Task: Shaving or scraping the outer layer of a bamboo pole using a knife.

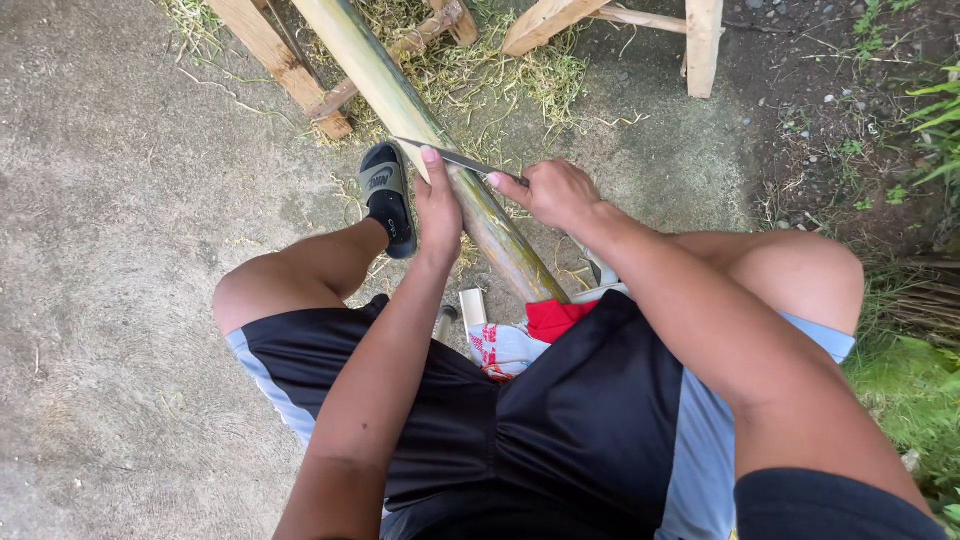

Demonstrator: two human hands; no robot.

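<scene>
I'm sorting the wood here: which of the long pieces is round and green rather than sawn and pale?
The bamboo pole under the knife, slanting to the person's lap; the wooden slats behind are flat and pale.
</scene>
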